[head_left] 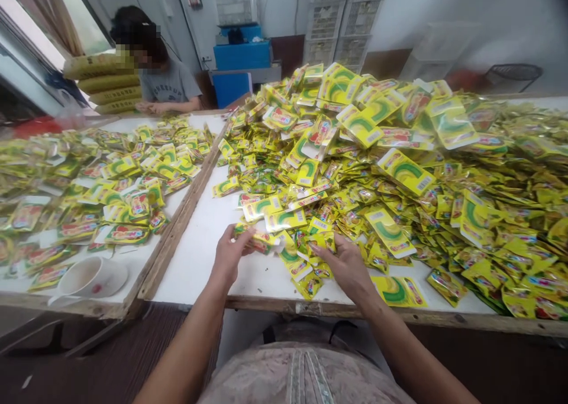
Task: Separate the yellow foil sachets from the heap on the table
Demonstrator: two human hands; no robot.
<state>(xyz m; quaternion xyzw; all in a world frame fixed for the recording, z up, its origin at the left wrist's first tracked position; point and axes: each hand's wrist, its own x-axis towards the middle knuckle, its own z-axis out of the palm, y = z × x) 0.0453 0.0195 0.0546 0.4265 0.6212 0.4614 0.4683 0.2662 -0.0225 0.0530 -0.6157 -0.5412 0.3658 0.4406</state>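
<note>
My left hand (pixel 229 254) is closed round a yellow packet (pixel 261 242) with red and blue print, held just above the white tabletop. To its right, my right hand (pixel 348 265) has its thumb and fingers closed on a small yellow sachet (pixel 320 244) at the front of the heap. The two hands are apart, with more packets between them. A large pile of yellow packets and sachets (pixel 341 173) rises beyond my hands and spreads to the right. Near my right wrist a flat yellow packet with a green curve (pixel 397 290) lies at the table's front edge.
A wooden strip (pixel 186 209) divides the table. Left of it lie many yellow packets (pixel 128 206) and a white cup (pixel 93 277) near the edge. Across the table sits a person (pixel 166 87) beside stacked sacks (pixel 104 84). Blue boxes (pixel 242 55) and white crates (pixel 328 19) stand behind.
</note>
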